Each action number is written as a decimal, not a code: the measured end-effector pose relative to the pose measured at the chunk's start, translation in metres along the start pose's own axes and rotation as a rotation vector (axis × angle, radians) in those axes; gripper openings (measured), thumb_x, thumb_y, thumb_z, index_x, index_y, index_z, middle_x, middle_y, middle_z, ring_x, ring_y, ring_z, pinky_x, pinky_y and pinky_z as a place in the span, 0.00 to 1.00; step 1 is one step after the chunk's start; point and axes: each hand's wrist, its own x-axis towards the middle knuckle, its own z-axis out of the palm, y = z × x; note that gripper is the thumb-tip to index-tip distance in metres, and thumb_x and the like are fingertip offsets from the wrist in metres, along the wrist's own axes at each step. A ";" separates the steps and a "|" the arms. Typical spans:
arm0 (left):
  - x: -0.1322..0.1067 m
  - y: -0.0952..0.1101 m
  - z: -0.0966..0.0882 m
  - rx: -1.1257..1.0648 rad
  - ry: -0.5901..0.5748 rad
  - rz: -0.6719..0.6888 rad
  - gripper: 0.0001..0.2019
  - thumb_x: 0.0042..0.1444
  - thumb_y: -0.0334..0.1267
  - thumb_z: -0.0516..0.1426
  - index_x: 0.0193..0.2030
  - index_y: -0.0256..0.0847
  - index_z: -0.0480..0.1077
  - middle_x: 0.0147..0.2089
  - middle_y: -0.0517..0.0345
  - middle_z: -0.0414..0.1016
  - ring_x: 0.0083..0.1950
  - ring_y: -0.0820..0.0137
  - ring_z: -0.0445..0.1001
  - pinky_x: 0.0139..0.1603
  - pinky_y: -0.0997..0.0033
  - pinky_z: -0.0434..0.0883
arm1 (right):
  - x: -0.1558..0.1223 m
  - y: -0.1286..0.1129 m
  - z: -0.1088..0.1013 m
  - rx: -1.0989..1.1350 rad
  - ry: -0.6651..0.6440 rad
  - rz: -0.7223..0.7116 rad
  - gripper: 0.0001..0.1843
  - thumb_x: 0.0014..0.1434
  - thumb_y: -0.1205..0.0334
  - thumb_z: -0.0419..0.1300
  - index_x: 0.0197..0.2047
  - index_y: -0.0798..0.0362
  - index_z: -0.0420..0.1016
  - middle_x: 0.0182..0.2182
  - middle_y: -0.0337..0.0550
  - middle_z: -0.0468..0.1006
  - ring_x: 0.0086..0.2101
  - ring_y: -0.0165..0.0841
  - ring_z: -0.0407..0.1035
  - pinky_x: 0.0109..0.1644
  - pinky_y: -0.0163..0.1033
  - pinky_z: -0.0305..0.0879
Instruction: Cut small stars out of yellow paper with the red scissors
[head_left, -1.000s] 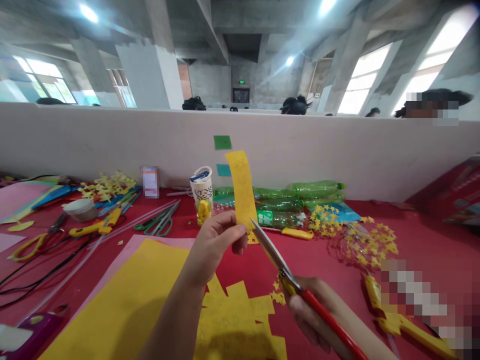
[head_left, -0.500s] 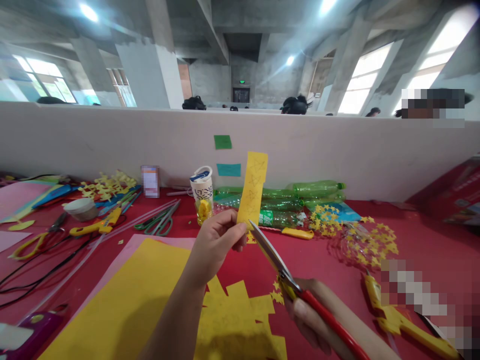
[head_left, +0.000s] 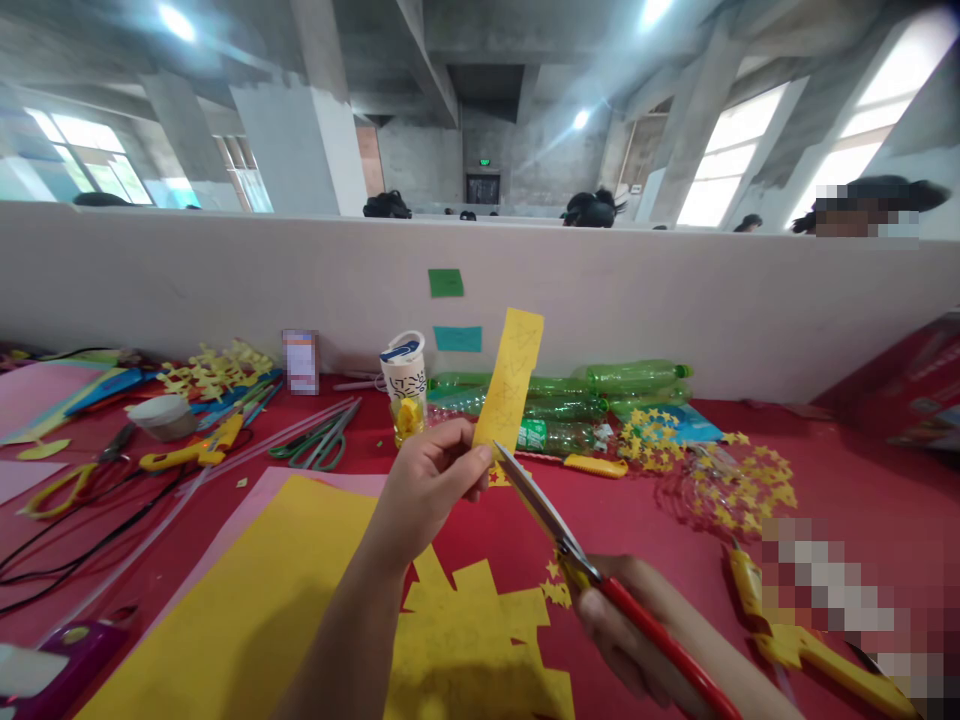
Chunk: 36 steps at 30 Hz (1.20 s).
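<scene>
My left hand [head_left: 427, 490] pinches the lower end of a yellow paper strip [head_left: 512, 380] and holds it upright above the table; faint star outlines are drawn on it. My right hand [head_left: 630, 625] grips red-handled scissors [head_left: 600, 575], whose blades point up and left, with the tips at the strip's bottom edge. Below my hands lies a cut-up yellow sheet [head_left: 472, 640] on the red table cover [head_left: 660, 510].
A large yellow sheet [head_left: 247, 600] lies at lower left. Cut yellow stars [head_left: 742, 485], green plastic bottles [head_left: 570, 400], a white cup [head_left: 403, 385], green scissors [head_left: 319, 445], a yellow glue gun [head_left: 802, 640] and cables [head_left: 82, 545] litter the table. A white partition [head_left: 225, 285] runs behind.
The strip has tilted from leaning left to leaning right, turning its star-marked side toward me. The scissors stayed at its lower edge; both hands barely moved.
</scene>
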 end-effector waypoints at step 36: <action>-0.002 -0.008 0.024 -0.151 0.080 0.062 0.08 0.56 0.34 0.55 0.26 0.39 0.71 0.20 0.63 0.67 0.23 0.77 0.65 0.26 0.76 0.65 | 0.003 0.009 0.005 0.119 0.021 -0.187 0.26 0.59 0.36 0.47 0.25 0.51 0.55 0.16 0.30 0.55 0.16 0.23 0.50 0.20 0.30 0.45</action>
